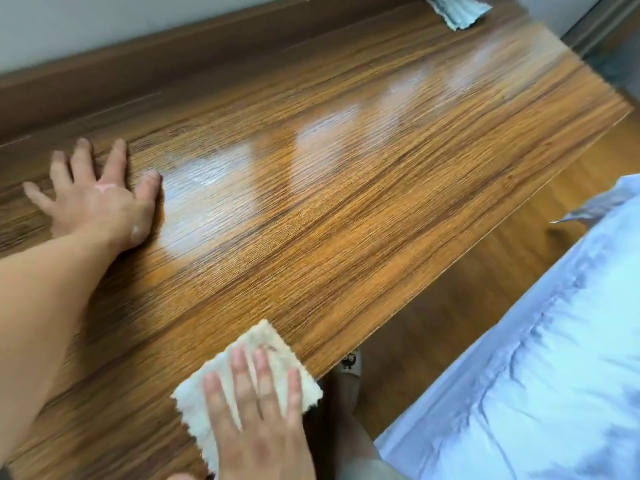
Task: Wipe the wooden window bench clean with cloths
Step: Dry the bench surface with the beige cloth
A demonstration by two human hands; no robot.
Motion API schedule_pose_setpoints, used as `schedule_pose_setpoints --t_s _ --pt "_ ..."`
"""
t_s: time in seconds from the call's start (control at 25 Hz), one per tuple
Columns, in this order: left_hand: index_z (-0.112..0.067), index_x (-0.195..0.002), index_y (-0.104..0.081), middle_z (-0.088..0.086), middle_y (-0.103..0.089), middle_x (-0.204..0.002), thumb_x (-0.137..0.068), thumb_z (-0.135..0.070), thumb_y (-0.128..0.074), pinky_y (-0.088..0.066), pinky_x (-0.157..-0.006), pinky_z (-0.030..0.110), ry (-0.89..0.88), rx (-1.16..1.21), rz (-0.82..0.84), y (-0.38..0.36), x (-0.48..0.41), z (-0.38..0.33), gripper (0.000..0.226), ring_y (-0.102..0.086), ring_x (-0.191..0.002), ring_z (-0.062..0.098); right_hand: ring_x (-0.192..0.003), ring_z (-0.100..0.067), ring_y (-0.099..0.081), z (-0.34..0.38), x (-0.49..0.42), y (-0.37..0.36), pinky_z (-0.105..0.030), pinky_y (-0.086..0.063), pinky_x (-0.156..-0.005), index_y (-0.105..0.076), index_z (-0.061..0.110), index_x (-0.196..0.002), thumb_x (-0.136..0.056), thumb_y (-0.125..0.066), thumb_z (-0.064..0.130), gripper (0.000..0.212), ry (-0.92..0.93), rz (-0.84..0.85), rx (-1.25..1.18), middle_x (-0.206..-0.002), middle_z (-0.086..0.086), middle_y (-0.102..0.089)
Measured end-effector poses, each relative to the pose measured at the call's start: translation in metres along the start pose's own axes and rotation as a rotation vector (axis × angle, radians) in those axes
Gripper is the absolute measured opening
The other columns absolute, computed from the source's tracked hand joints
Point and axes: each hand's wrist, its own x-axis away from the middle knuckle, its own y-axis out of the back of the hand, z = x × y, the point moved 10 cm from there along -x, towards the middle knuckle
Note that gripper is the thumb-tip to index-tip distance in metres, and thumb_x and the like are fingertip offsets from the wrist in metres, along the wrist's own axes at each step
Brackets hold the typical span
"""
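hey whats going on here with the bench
A person is wiping a wooden window bench. The right hand presses flat on a cream cloth near the bench's front edge, while the left hand rests open-palmed on the wood further back, bracing. A second, grey cloth lies at the far end, untouched. White bedding sits to the right.

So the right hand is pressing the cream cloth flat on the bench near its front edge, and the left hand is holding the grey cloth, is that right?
Not quite. The head view shows the left hand empty, spread flat on the bench. The grey cloth lies untouched at the far end. The right hand does press the cream cloth near the front edge.
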Motion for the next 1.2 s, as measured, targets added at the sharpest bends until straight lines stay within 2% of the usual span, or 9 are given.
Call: schedule_pose_setpoints --t_s 0.16,0.24,0.36,0.48,0.68,0.8,0.92,1.08,1.2 --pt "-0.049 -0.157 -0.010 -0.002 -0.006 -0.171 -0.088 -0.084 -0.015 -0.004 -0.119 0.066 -0.075 -0.029 0.078 0.009 0.000 0.000 0.078 -0.005 -0.155 0.029 -0.158 -0.023 0.000 -0.024 -0.073 0.029 -0.060 -0.006 -0.122 -0.011 0.039 -0.162 -0.093 -0.023 0.081 0.082 0.332 0.061 0.028 -0.172 0.002 -0.004" --pt "-0.048 -0.158 -0.007 -0.005 -0.004 -0.171 -0.089 -0.082 -0.016 -0.005 -0.120 0.064 -0.182 -0.064 0.120 0.009 -0.001 0.012 0.077 -0.006 -0.155 0.028 -0.156 -0.021 0.017 -0.097 -0.166 0.063 -0.058 0.008 -0.123 0.010 0.043 -0.160 -0.094 -0.008 0.079 0.078 0.097 0.064 0.085 -0.170 0.005 0.018" --pt "-0.042 -0.160 -0.005 -0.006 0.000 -0.171 -0.095 -0.074 -0.015 -0.004 -0.122 0.060 -0.278 -0.070 0.088 0.012 0.005 0.023 0.073 -0.001 -0.156 0.022 -0.156 -0.022 0.017 -0.152 -0.253 0.094 -0.059 0.011 -0.122 0.007 0.038 -0.162 -0.094 -0.012 0.079 0.081 -0.312 0.043 -0.046 -0.171 0.002 0.016" --pt "-0.041 -0.160 -0.006 -0.005 -0.002 -0.171 -0.096 -0.070 -0.013 -0.005 -0.123 0.058 -0.289 -0.092 0.036 0.012 0.010 0.023 0.070 -0.002 -0.156 0.022 -0.157 -0.026 0.015 -0.076 -0.223 0.074 -0.060 0.008 -0.122 0.002 0.030 -0.164 -0.096 -0.019 0.075 0.084 -0.222 -0.075 0.000 -0.172 -0.005 0.011" --pt "-0.043 -0.159 -0.008 -0.006 -0.003 -0.171 -0.095 -0.070 -0.010 -0.005 -0.123 0.058 -0.276 -0.081 0.028 0.016 0.008 0.019 0.070 -0.002 -0.156 0.021 -0.147 -0.020 -0.041 0.065 -0.094 0.044 -0.049 -0.039 -0.112 -0.061 0.026 -0.141 -0.090 -0.053 0.029 0.051 0.309 -0.051 -0.293 -0.156 0.001 -0.049" --pt "-0.043 -0.159 -0.006 -0.006 -0.002 -0.171 -0.094 -0.071 -0.008 -0.005 -0.123 0.058 -0.280 -0.081 0.029 0.016 0.009 0.018 0.071 -0.002 -0.156 0.021 -0.116 -0.002 -0.065 0.043 -0.107 0.083 -0.033 -0.053 -0.100 -0.068 0.038 -0.121 -0.087 -0.050 0.019 0.043 0.155 -0.003 -0.713 -0.130 0.022 -0.067" --pt "-0.043 -0.159 -0.006 -0.007 -0.003 -0.171 -0.093 -0.071 -0.008 -0.005 -0.123 0.058 -0.267 -0.082 0.028 0.017 0.009 0.021 0.072 -0.002 -0.156 0.020 -0.099 -0.003 -0.071 -0.009 -0.148 0.096 -0.036 -0.057 -0.094 -0.069 0.037 -0.118 -0.103 -0.054 0.022 0.026 -0.140 0.319 -1.070 -0.110 0.019 -0.076" --pt "-0.043 -0.159 -0.004 -0.007 -0.001 -0.171 -0.094 -0.072 -0.009 -0.004 -0.123 0.058 -0.265 -0.082 0.049 0.018 0.010 0.018 0.071 -0.001 -0.156 0.020 -0.127 -0.014 -0.056 -0.092 -0.185 0.132 -0.040 -0.043 -0.113 -0.059 0.026 -0.135 -0.100 -0.059 0.022 0.035 -0.256 -0.062 -0.442 -0.137 0.002 -0.063" --pt "-0.043 -0.159 -0.003 -0.007 0.000 -0.171 -0.094 -0.072 -0.008 -0.004 -0.123 0.058 -0.263 -0.090 0.051 0.017 0.010 0.019 0.071 0.000 -0.156 0.020 -0.156 -0.021 -0.017 -0.038 -0.168 0.102 -0.050 -0.016 -0.126 -0.033 0.017 -0.158 -0.102 -0.045 0.043 0.063 0.013 -0.083 -0.113 -0.168 -0.005 -0.025"
